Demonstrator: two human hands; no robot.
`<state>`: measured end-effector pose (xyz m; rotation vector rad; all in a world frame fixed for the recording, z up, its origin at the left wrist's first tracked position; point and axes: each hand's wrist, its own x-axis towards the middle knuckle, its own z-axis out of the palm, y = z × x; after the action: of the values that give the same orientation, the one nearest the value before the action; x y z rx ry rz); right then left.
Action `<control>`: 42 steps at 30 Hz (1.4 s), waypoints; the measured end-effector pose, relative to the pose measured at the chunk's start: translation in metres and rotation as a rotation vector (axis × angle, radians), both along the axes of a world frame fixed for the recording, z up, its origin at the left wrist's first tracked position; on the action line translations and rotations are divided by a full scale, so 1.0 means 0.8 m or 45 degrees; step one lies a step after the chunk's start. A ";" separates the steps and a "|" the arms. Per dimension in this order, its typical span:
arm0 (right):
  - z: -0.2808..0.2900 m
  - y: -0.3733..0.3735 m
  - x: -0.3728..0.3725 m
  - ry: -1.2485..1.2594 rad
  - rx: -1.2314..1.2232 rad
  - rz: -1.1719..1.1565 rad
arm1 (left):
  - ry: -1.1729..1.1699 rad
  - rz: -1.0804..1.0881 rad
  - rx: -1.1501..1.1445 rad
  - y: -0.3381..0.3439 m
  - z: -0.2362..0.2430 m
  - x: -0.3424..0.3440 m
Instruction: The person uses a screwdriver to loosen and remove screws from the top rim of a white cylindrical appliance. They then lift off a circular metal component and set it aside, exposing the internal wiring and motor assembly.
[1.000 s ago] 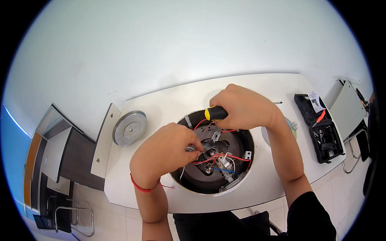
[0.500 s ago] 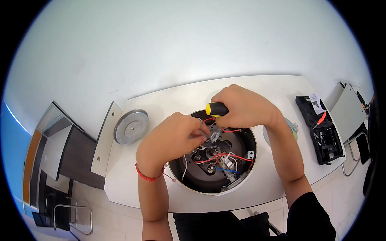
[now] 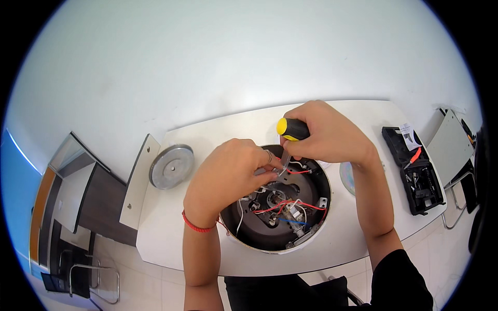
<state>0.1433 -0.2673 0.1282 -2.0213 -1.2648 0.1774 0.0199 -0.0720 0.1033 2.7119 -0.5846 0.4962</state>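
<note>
A round appliance housing (image 3: 249, 223) lies open side up on the table, with red, white and blue wires and metal fittings inside its dark interior. In my right hand (image 3: 332, 133) is a screwdriver (image 3: 293, 129) with a black and yellow handle. Its shaft points down toward the far side of the housing, and the tip is hidden near my left fingertips. My left hand (image 3: 225, 168), with a ring and a red braided bracelet, reaches over the housing's left rim. Its thumb and fingers pinch a small shiny part (image 3: 281, 171), mostly covered by the fingers.
A round metal lid (image 3: 171, 167) lies at the table's left. On the right, an open black tool case (image 3: 425, 189) holds small tools and an orange-handled one (image 3: 413, 157). A round glassy disc (image 3: 347, 178) is partly behind my right forearm. The white table (image 3: 176, 249) stands against the wall.
My right hand and the screwdriver have moved slightly right and up, and the handle is tilted more. My left hand has shifted a little to the right with the small part.
</note>
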 end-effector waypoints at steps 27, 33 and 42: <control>-0.017 0.012 0.002 -0.266 -0.148 0.004 | 0.246 0.144 -0.245 0.032 0.003 -0.012; -0.006 0.013 -0.015 -0.209 -0.174 0.048 | 0.229 0.520 -0.320 0.081 0.019 -0.039; -0.023 0.024 -0.002 -0.276 -0.247 0.077 | 0.588 0.784 -0.569 0.188 -0.034 -0.030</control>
<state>0.1417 -0.2479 0.1094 -2.2159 -1.4938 0.1151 -0.0040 0.0787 0.0757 2.3951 0.4457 0.0958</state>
